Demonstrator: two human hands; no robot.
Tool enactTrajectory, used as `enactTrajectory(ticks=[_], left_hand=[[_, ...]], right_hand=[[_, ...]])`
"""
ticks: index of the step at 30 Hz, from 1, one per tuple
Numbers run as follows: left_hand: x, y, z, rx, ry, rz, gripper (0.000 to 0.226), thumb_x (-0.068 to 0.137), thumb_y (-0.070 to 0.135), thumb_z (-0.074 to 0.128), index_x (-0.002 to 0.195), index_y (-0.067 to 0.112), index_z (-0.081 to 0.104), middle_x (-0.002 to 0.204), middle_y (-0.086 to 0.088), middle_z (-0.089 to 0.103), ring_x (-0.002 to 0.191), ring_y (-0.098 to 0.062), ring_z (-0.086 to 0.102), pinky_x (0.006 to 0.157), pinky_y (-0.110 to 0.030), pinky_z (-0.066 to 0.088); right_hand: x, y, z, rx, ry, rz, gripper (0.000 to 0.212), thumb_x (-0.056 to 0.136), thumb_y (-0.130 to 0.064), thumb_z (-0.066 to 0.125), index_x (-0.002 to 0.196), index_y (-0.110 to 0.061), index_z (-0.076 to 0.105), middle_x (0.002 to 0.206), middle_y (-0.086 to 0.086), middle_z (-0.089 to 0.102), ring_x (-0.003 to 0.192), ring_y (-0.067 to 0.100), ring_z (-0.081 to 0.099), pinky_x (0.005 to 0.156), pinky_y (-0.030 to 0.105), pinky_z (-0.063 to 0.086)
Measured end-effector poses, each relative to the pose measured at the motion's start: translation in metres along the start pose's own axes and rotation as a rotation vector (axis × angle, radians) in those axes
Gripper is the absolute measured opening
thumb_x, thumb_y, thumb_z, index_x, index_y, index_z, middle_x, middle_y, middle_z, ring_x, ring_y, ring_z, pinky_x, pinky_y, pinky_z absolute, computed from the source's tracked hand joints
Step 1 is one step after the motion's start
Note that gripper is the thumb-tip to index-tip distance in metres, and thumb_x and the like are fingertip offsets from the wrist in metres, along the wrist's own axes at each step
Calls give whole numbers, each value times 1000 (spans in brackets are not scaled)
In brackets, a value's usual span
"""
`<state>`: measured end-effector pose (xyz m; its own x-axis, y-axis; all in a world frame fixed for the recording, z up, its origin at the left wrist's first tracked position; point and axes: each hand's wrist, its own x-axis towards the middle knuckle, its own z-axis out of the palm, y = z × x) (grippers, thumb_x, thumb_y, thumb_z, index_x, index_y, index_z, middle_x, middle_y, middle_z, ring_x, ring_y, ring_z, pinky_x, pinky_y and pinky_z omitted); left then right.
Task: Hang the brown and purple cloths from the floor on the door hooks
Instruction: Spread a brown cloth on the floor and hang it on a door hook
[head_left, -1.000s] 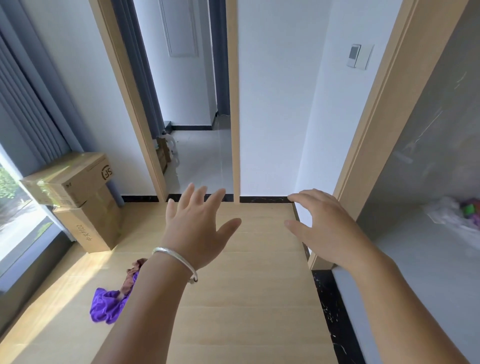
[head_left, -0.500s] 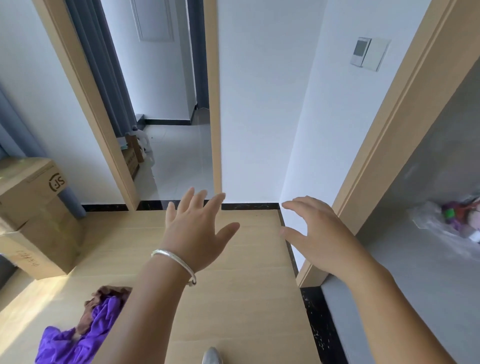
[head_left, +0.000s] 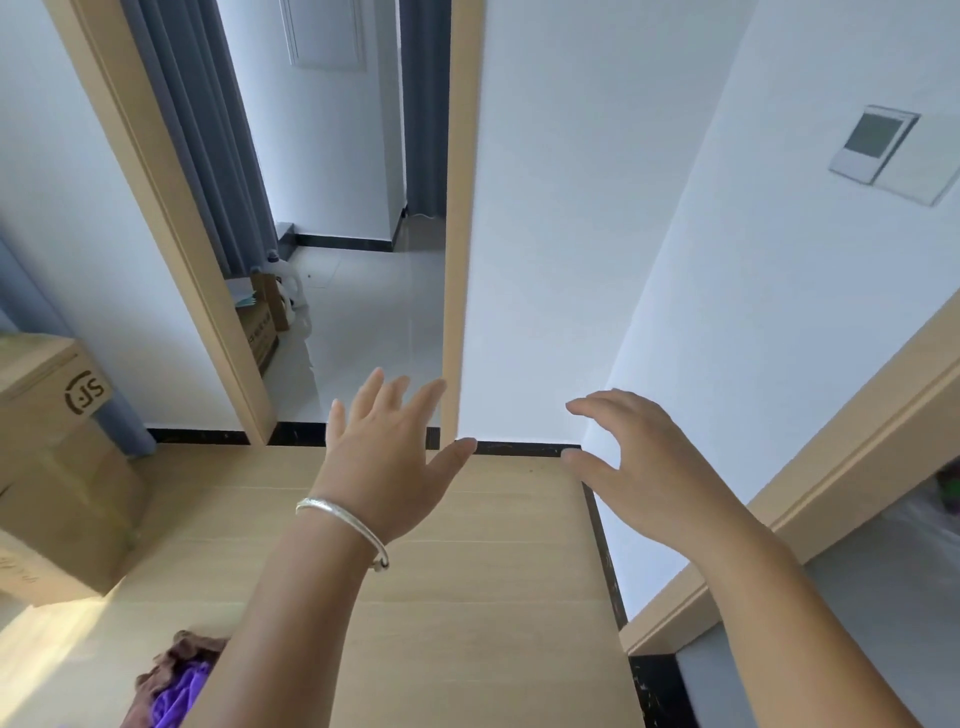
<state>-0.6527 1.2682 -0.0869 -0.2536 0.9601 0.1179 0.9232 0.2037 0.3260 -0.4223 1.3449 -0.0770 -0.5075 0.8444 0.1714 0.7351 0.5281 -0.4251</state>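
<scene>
Left hand: the left hand (head_left: 387, 467) reached forward at mid-frame, fingers straight and spread, thumb out to the right, holding nothing; a thin silver metal bangle (head_left: 345, 525) circled its wrist.
Right hand: the right hand (head_left: 644, 467) was held out level with the left one, palm down, fingers loosely bent, thumb pointing left, holding nothing.
Cloths: a crumpled brown cloth (head_left: 179, 657) and a bright purple cloth (head_left: 176, 704) lay bunched together on the pale wooden plank floor (head_left: 467, 597) at the bottom left edge, partly hidden behind the left forearm, below and to the left of both hands and touching neither.
Doorway: a light wooden door frame (head_left: 454, 234) stood ahead, just past the left fingertips, opening onto a white tiled room.
Left side: a brown cardboard box with a printed logo (head_left: 57, 467) sat on the floor near a grey curtain (head_left: 208, 130).
Right wall: a white wall panel with a grey screen (head_left: 875, 145) was mounted high up.
</scene>
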Motion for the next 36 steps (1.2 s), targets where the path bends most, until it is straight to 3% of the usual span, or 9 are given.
enactTrajectory(ticks=[7, 13, 19, 26, 36], left_hand=[[69, -35, 13, 8, 2, -123, 70, 89, 68, 30, 150, 38, 14, 158, 6, 17, 148, -16, -4, 120, -49, 4], [142, -64, 12, 75, 78, -296, 68, 92, 65, 33, 151, 38, 14, 158, 6, 17, 148, -17, -4, 118, -48, 1], [199, -86, 2, 101, 163, -501, 65, 92, 63, 34, 150, 38, 16, 157, 5, 18, 148, -17, -4, 118, -49, 1], [209, -129, -8, 121, 256, -741, 67, 92, 62, 37, 150, 38, 15, 158, 4, 17, 148, -17, -3, 119, -49, 5], [182, -268, -12, 84, 368, -1061, 69, 90, 63, 40, 150, 37, 19, 158, 2, 21, 148, -18, 4, 117, -46, 8]], right_hand=[[106, 12, 37, 47, -55, -99, 46, 92, -39, 55, 137, -33, 47, 141, -20, 40, 133, -6, 20, 99, 16, 23], [233, 17, 60, 95, -134, -278, 48, 92, -39, 55, 138, -30, 46, 141, -16, 42, 135, 1, 27, 106, 21, 27], [343, 8, 77, 141, -219, -456, 48, 92, -38, 55, 138, -31, 46, 140, -16, 43, 132, 3, 29, 103, 21, 26], [417, -47, 119, 164, -360, -676, 47, 92, -36, 56, 138, -28, 48, 139, -11, 45, 131, 8, 35, 105, 28, 32], [479, -193, 226, 128, -554, -948, 47, 92, -36, 57, 138, -31, 47, 138, -15, 43, 130, 2, 27, 97, 20, 27]])
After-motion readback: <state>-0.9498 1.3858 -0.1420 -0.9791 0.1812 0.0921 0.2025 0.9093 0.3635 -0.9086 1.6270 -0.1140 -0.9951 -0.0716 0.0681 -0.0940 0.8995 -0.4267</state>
